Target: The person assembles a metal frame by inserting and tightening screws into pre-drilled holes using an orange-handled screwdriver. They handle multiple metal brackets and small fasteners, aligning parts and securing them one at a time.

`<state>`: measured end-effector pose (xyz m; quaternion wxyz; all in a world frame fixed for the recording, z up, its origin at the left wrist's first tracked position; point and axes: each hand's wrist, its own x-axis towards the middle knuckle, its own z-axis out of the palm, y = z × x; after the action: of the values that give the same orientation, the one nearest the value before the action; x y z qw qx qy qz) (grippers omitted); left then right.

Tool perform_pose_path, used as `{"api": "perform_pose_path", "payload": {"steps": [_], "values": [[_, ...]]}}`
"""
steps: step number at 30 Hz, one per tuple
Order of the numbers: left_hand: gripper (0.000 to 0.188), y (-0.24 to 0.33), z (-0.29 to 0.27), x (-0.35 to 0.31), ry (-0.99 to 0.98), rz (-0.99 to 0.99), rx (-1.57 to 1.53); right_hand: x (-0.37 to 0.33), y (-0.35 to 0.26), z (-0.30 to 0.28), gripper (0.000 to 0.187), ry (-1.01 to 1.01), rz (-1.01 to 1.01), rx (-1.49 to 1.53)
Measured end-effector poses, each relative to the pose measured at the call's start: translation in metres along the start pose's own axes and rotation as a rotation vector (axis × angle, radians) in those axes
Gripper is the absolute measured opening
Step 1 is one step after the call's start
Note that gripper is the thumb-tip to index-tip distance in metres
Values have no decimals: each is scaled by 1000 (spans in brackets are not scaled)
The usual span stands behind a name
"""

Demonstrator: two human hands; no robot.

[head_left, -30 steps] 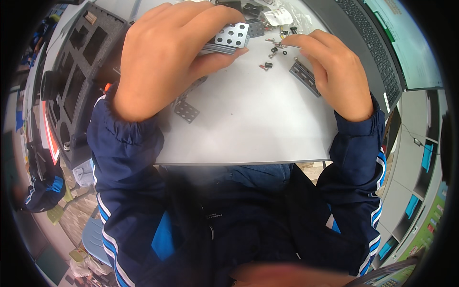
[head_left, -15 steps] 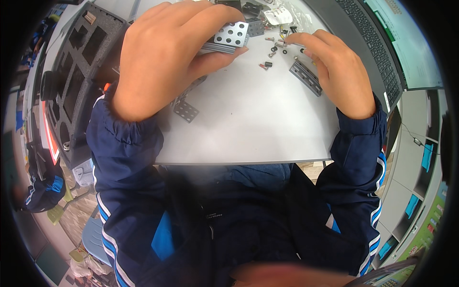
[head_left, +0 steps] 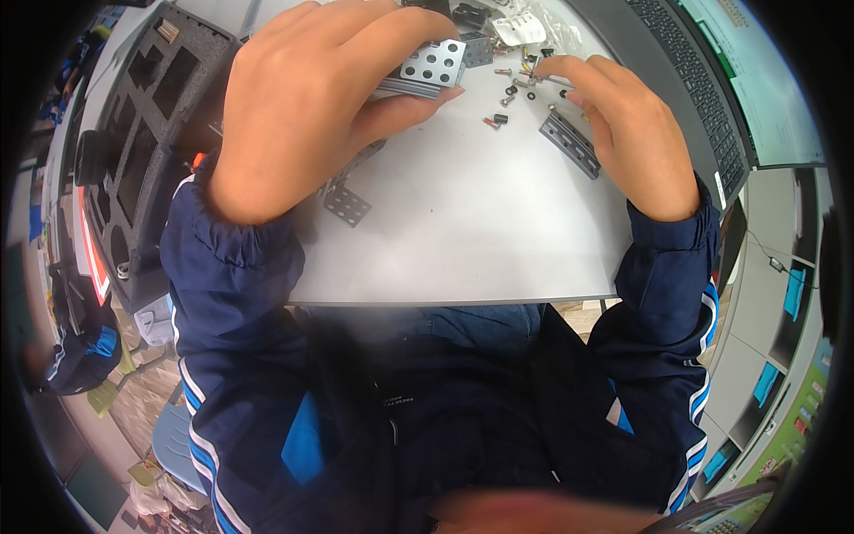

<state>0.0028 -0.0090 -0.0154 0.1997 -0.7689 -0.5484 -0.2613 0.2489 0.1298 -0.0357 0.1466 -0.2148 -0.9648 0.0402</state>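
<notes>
My left hand [head_left: 298, 111] is closed round a silver perforated metal bracket [head_left: 432, 64] and a grey ribbed metal bar [head_left: 405, 86] against it; its palm hides the rest. On the right, my right hand [head_left: 627, 125] hovers low over loose small parts, index finger and thumb bent and apart. The index fingertip is at several small screws [head_left: 523, 84]; a thin grey shaft shows under that finger, its kind unclear. Just below the hand lies a dark slotted metal channel [head_left: 569, 144]. A black spacer [head_left: 501, 118] and a screw [head_left: 490, 123] lie between the hands.
A flat perforated plate [head_left: 347, 206] lies by my left wrist. Further back are another perforated bracket [head_left: 478, 50] and clear plastic bags [head_left: 556, 36]. An open laptop [head_left: 680, 62] stands at right, a foam-lined case [head_left: 133, 160] at left. The table's front edge [head_left: 454, 303] is near me.
The bracket in my left hand has shifted very slightly. My right hand stays nearly in place over the small screws.
</notes>
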Motion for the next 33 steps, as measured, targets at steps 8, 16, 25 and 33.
{"api": "perform_pose_path", "payload": {"steps": [8, 16, 25, 33], "values": [[42, -1, 1, -1, -1, 8, 8, 0, 2, 0, 43, -18, -7, -20], [41, -1, 0, -1, -4, 10, 20, 0, 3, 0, 43, -41, -2, 15], [42, -2, 0, -1, -5, 15, 32, -1, 3, 0, 44, 8, -15, 6], [42, -1, 1, 1, -4, 9, 24, -2, 2, 0, 43, 21, 3, 11]]}}
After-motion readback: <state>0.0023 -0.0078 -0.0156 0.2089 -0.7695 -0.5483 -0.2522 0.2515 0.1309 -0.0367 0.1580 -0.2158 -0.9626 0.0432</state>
